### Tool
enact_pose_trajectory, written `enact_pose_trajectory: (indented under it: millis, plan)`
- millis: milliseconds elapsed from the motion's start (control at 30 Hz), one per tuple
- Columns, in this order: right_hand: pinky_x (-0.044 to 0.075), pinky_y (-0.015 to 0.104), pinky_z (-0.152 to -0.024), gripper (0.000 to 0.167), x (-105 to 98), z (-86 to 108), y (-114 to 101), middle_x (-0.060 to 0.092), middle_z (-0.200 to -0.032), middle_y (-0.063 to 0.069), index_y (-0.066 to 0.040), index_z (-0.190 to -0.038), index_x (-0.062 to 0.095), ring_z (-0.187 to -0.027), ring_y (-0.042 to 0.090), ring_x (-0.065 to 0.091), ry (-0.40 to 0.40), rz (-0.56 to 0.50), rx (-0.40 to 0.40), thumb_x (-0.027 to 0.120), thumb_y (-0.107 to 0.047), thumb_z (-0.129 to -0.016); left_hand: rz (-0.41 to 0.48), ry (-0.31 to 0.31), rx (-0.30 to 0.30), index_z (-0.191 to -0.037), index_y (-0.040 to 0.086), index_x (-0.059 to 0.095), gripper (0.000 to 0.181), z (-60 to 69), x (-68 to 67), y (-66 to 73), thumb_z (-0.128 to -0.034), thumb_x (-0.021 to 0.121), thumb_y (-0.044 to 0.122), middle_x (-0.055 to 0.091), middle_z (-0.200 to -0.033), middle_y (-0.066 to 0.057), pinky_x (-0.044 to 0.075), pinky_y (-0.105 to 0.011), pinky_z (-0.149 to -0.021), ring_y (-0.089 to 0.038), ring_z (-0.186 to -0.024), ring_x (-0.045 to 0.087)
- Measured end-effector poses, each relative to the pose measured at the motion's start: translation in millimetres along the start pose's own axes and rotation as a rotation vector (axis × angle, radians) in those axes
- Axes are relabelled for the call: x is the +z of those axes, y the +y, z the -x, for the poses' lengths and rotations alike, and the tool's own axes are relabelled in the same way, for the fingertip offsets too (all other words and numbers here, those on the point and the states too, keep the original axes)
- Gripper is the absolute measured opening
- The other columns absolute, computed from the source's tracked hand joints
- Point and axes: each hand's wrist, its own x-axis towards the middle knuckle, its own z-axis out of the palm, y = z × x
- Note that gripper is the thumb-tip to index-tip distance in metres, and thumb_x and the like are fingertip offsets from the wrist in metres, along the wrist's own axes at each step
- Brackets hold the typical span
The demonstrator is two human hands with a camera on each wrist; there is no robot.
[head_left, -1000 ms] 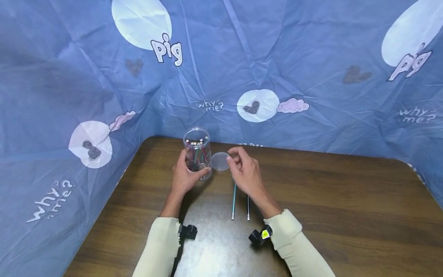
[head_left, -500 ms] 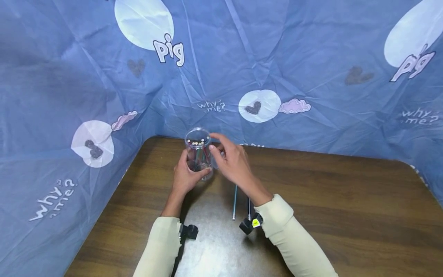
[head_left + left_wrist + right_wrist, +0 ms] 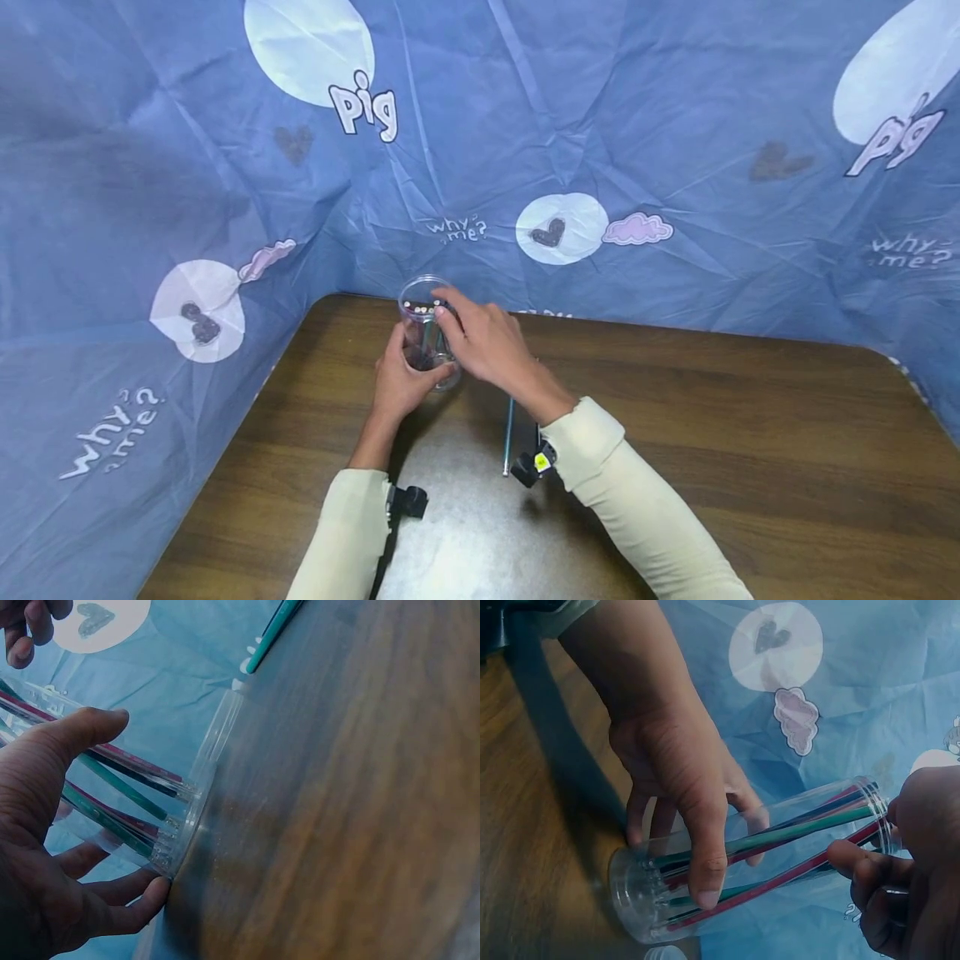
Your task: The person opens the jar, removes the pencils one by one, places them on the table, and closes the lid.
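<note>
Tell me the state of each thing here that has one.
Clear jar, upright, uncovered.
Pencils inside, standing aslant.
Teal pencil, lying flat.
Dark pencil, lying beside it, mostly hidden.
Lid, off the jar, mostly out of view.
Left hand, curled round the jar.
Right hand, at the jar's top, grip unclear.
Backdrop, creased.

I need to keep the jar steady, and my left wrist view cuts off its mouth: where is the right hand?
Observer: The head view shows the right hand at the jar's rim. Whether it grips anything there, I can't tell.
Operator: And inside, up top?
Observer: Several pale pencil ends show through the opening in the head view.
Operator: What about loose things on the table?
Observer: A teal pencil, for one; in the head view its silvery end points toward the bottom edge.
</note>
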Motion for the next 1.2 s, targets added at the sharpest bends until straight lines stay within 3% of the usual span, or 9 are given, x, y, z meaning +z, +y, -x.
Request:
enact_pose_trajectory:
  millis: [300,567,800,1067,1200]
  plan:
    - [0.050,0.047,-0.064,0.028,-0.1,-2.2,2.0,0.074,-0.096,0.005,-0.025,-0.123,0.064,-0.083,0.028,0.069,0.000,0.004,-0.034,0.044,-0.033,-0.105,0.004,0.001,0.001,-0.133,0.016,0.048,0.080,-0.5,0.2,1.3,-0.0670,0.093,0.026,0.063,-0.118,-0.011,0.045,-0.048,-0.092,-0.031,-0.109,0.059]
    - [0.051,0.048,-0.066,0.029,-2.3,-5.1,2.2,0.074,-0.102,0.006,-0.025,-0.127,0.064,-0.084,0.030,0.069,-0.021,0.008,-0.066,0.045,-0.030,-0.105,0.018,-0.004,0.002,-0.133,0.018,0.048,0.079,-1.8,-0.4,1.0,-0.0678,0.092,0.028,0.062,-0.116,-0.009,0.047,-0.046,-0.090,-0.029,-0.104,0.061]
    - [0.050,0.046,-0.063,0.023,-3.1,-6.4,3.9,0.073,-0.088,0.003,-0.023,-0.117,0.066,-0.076,0.025,0.067,-0.028,0.001,-0.097,0.047,-0.028,-0.105,0.008,-0.005,0.004,-0.132,0.017,0.048,0.078,-2.4,-0.3,0.8,-0.0681,0.092,0.028,0.062,-0.117,-0.010,0.045,-0.048,-0.092,-0.031,-0.108,0.059]
    - [0.048,0.042,-0.062,0.023,-4.6,-6.2,3.7,0.060,-0.069,-0.005,-0.023,-0.118,0.066,-0.067,0.019,0.059,-0.057,-0.005,-0.102,0.047,-0.029,-0.106,-0.001,-0.001,0.007,-0.132,0.017,0.049,0.078,-0.9,-1.7,0.2,-0.0676,0.092,0.028,0.062,-0.116,-0.010,0.044,-0.049,-0.092,-0.032,-0.109,0.058]
    - [0.048,0.041,-0.061,0.023,-5.1,-5.5,3.2,0.058,-0.069,-0.005,-0.022,-0.120,0.065,-0.066,0.018,0.057,-0.070,0.006,-0.109,0.049,-0.029,-0.105,-0.012,-0.003,-0.001,-0.133,0.017,0.048,0.079,0.3,-2.2,0.7,-0.0677,0.091,0.028,0.061,-0.117,-0.011,0.044,-0.049,-0.093,-0.032,-0.110,0.058]
